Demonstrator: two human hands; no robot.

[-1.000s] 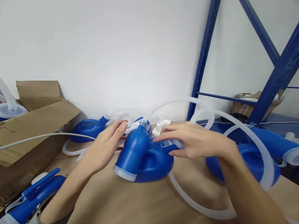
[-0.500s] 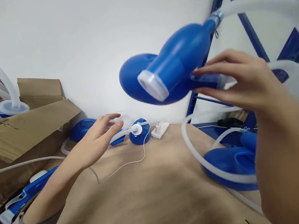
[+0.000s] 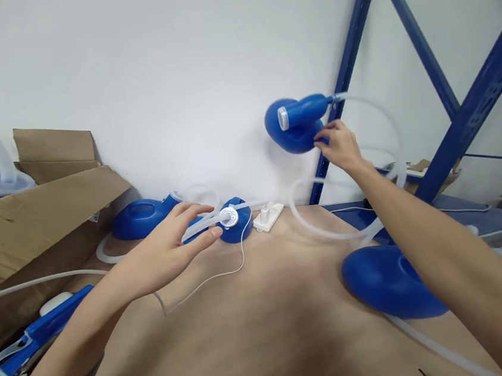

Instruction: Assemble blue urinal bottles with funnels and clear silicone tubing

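Observation:
My right hand [image 3: 340, 144] grips a blue plastic urinal bottle [image 3: 287, 127] by its edge, held up in front of the wall. The bottle's white-capped neck [image 3: 284, 118] points left, and a translucent hose [image 3: 395, 131] loops from its other end behind my forearm. My left hand [image 3: 184, 237] is spread above the table with thumb and fingers apart. Beside its fingertips are a round blue container [image 3: 243, 229] with a white fitting and a clear tube [image 3: 201, 224]; whether the hand touches the tube I cannot tell.
Another blue bottle [image 3: 377, 279] lies on the right of the table [image 3: 265, 324], partly behind my forearm. One more blue bottle [image 3: 131, 224] lies back left, near an open cardboard box [image 3: 52, 218]. A white power strip [image 3: 268, 217] sits by the wall. Blue shelf posts [image 3: 350, 64] stand right.
My right hand has carried the bottle away from me, toward the wall and a little lower, with its hose trailing. My left hand has stayed about where it was, fingers spread.

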